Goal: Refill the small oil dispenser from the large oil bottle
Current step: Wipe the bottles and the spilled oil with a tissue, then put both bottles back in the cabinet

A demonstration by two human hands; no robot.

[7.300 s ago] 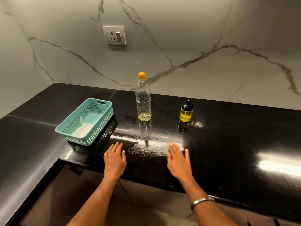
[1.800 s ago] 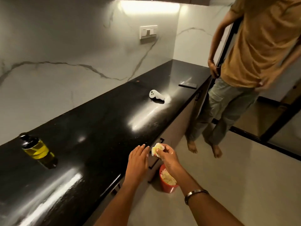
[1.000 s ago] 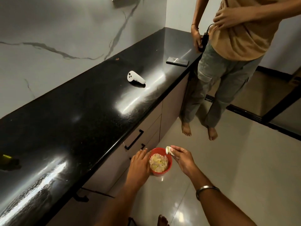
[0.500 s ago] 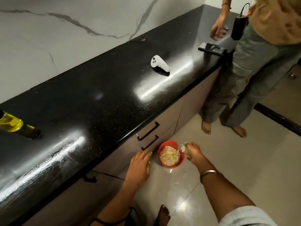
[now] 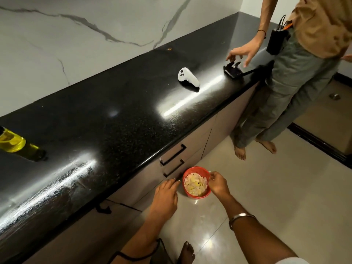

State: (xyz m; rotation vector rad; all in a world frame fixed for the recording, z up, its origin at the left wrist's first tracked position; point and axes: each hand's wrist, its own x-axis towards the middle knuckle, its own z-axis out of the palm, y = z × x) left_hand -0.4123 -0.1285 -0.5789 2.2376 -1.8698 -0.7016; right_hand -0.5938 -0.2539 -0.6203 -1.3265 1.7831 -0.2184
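Observation:
The small oil dispenser (image 5: 11, 143), yellow oil under a dark top, stands on the black counter (image 5: 118, 130) at the far left edge of view, partly cut off. The large oil bottle is out of view. Both my hands are down near the floor, far from the dispenser. My left hand (image 5: 166, 189) hovers open just left of a red bin (image 5: 207, 193) holding crumpled tissue (image 5: 195, 184). My right hand (image 5: 218, 183) has curled fingers at the bin's right rim; whether they pinch anything is unclear.
A white controller (image 5: 187, 79) and a black phone stand (image 5: 232, 70) lie on the counter to the right. Another person (image 5: 297, 69) stands at the counter's far end, hand over the stand. Drawer handles (image 5: 172, 155) sit just above the bin.
I turned from the bottle and dispenser to the floor bin with a tissue wad in my right hand. That hand has since reached the bin's rim, and the wad no longer shows in it.

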